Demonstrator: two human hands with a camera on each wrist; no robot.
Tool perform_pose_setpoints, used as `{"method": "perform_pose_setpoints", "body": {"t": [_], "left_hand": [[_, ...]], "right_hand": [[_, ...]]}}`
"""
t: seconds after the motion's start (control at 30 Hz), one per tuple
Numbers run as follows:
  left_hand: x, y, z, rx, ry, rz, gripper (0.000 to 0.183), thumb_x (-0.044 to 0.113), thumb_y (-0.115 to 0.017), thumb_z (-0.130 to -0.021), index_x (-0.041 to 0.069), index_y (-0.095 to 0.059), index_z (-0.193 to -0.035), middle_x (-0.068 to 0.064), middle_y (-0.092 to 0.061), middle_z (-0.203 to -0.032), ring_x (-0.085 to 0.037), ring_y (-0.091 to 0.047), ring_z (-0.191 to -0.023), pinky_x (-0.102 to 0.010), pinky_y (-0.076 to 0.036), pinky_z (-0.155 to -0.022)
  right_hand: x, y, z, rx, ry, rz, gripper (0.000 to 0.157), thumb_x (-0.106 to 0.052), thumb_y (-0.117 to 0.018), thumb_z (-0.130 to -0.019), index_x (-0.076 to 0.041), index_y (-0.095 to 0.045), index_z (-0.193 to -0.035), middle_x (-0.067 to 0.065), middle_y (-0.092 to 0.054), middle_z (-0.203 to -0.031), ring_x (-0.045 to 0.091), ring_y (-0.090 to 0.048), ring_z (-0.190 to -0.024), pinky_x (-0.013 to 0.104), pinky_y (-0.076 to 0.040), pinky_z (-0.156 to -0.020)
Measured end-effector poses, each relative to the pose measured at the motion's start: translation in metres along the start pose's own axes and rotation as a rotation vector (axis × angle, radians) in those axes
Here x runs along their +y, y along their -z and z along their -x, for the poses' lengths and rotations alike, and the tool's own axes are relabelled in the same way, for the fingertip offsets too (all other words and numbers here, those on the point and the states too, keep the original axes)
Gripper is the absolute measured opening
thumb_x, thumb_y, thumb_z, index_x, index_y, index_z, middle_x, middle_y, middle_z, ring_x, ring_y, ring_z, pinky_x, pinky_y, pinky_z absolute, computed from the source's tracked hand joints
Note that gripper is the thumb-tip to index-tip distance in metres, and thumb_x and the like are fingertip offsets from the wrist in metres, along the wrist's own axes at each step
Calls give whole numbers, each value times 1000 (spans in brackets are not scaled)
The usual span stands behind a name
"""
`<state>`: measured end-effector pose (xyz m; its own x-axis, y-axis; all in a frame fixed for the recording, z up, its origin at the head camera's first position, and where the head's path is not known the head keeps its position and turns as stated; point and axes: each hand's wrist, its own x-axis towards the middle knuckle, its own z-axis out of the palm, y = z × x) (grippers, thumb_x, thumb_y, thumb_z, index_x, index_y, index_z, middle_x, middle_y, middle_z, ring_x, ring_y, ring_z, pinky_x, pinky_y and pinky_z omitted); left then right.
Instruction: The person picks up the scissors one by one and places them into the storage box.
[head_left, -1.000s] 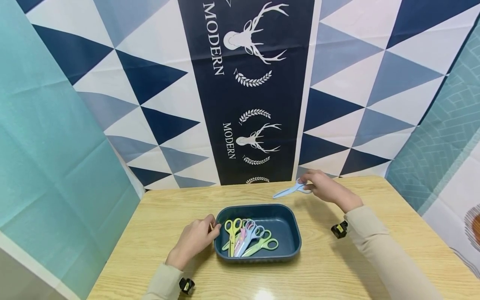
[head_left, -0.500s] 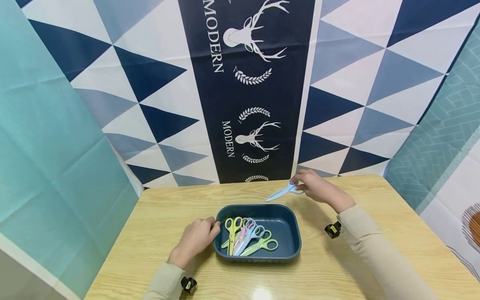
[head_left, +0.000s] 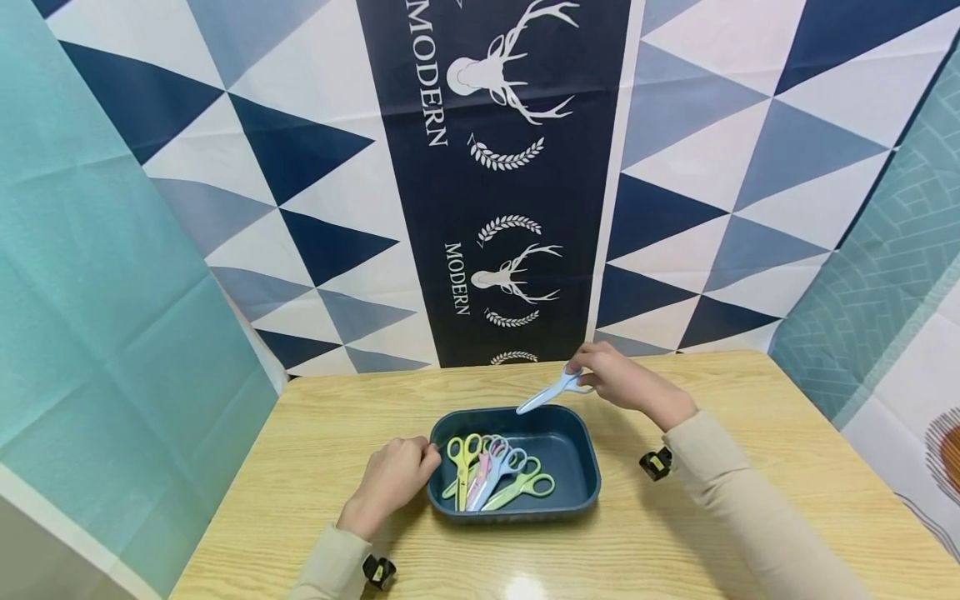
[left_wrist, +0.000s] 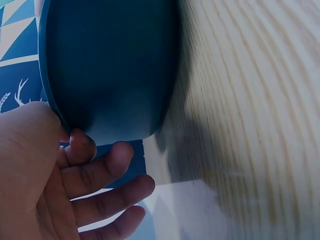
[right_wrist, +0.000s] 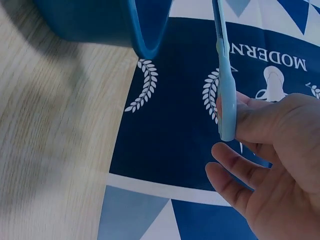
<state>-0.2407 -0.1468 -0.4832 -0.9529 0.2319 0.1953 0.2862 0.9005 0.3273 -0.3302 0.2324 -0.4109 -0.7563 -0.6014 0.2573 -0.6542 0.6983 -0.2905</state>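
Note:
My right hand pinches light blue scissors by the handle loops, in the air over the back rim of a dark blue bin. Their blades point left and down. In the right wrist view the scissors appear edge-on between thumb and fingers. With thumb and forefinger my left hand grips the bin's left rim; the other fingers hang loosely below it in the left wrist view. Inside the bin, toward its left, lie yellow scissors, pink scissors, another light blue pair and green scissors, partly overlapping.
The bin stands on a wood-grain table. Behind the table's back edge hangs a patterned cloth with triangles and deer heads. A teal cloth borders the left side.
My right hand has moved left and slightly toward me, bringing the light blue scissors from right of the bin to above its back rim. The left hand stays at the rim.

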Motion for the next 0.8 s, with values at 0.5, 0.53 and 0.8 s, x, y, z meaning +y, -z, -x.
{"method": "perform_pose_setpoints", "body": {"t": [0.5,0.53,0.8], "left_hand": [[-4,6,4,6,10,-28,28,32,-60,-97,22,-50,-73,9,-44,-56,-7,-41,-48,-26,-32,-47],[-5,5,4,6,8,-27,28,32,-60,-97,23,-50,-72,9,-44,-55,-7,-41,-48,-26,-32,-47],[-5,5,2,22,-20,-32,32,31,-61,-96,23,-47,-69,10,-40,-55,-6,-37,-47,-24,-28,-46]], "right_hand": [[-14,-3,-5,-15,47,-6,16,4,-72,-91,-4,-75,-105,7,-67,-103,26,-61,-97,47,-51,-87],[-15,-3,-5,-15,44,-8,16,4,-72,-91,-4,-75,-105,7,-67,-103,26,-61,-97,47,-51,-87],[-26,-3,-10,-17,50,-13,18,5,-73,-90,-5,-76,-106,7,-68,-105,25,-59,-99,47,-52,-90]]}}
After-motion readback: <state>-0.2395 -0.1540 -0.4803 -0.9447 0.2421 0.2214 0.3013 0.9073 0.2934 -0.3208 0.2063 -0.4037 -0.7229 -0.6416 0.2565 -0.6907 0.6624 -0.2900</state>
